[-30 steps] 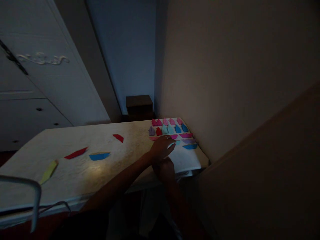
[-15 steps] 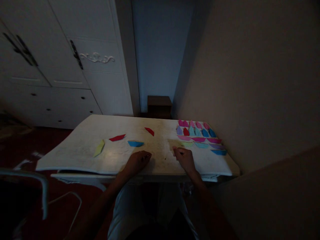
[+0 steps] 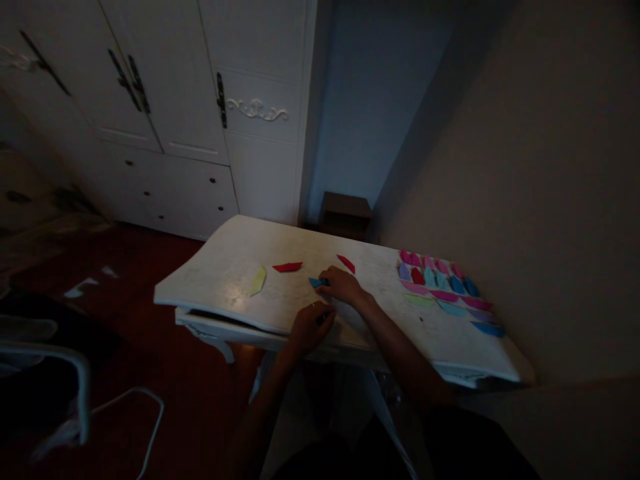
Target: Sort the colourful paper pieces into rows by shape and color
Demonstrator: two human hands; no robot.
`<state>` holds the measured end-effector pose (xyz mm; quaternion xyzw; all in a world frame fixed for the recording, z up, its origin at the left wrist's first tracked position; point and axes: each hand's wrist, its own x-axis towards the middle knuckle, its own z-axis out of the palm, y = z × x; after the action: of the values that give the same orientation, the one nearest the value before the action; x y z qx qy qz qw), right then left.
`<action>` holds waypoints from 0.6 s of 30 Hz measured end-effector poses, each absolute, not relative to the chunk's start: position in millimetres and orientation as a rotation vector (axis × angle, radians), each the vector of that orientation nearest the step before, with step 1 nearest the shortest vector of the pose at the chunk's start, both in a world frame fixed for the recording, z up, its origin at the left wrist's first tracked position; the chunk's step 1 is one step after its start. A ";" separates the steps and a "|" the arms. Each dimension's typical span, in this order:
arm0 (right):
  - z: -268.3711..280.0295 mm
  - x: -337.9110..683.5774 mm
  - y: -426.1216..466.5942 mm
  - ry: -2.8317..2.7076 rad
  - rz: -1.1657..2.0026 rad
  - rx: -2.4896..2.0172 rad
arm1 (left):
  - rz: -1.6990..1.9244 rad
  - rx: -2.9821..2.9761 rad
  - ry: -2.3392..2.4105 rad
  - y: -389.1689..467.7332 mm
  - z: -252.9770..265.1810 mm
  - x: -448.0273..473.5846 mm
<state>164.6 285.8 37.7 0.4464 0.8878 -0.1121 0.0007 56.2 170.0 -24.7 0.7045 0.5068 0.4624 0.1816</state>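
My right hand (image 3: 344, 285) reaches across the table, its fingertips closed on a blue folded paper boat (image 3: 315, 283) that they partly cover. Just in front of it, near the table's front edge, my left hand (image 3: 311, 327) rests with its fingers curled in and no object visible in them. Past the right hand lies a slim red folded paper boat (image 3: 346, 264). Another red folded paper boat (image 3: 288, 267) is to the left, with a yellow one (image 3: 258, 281) farther left.
Rows of pink, purple, teal and blue folded paper boats (image 3: 442, 295) fill the right part of the white table (image 3: 370, 320). A wall (image 3: 550, 200) rises along the right side. White wardrobes (image 3: 260, 167) and a small brown cabinet (image 3: 346, 205) stand beyond.
My right hand has moved left from beside the rows onto the blue boat and taken hold of it. The camera view has turned left. My left hand stays curled near the front edge.
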 end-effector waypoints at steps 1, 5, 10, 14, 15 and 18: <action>39.1 165.3 286.0 2.775 -0.302 1.375 | 1.312 1.983 1.432 169.8 -24.9 56.0; 44.6 178.6 280.6 2.851 -0.157 1.352 | 1.326 1.978 1.411 169.9 -26.3 55.1; 47.0 214.9 268.3 3.021 -0.122 1.451 | 1.346 1.953 1.372 171.7 -27.4 54.4; 41.6 258.1 260.2 3.079 -0.148 1.553 | 1.335 1.943 1.397 171.7 -24.8 53.9; 38.6 270.3 257.7 3.075 -0.145 1.591 | 1.335 1.940 1.404 171.7 -24.1 53.7; 26.1 309.4 246.8 2.999 -0.079 1.733 | 1.328 1.947 1.420 172.5 -23.0 53.0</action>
<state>309.4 246.8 26.1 0.4937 0.8543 -0.0225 -0.1609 53.0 172.5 -23.0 0.6941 0.5064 0.4735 0.1940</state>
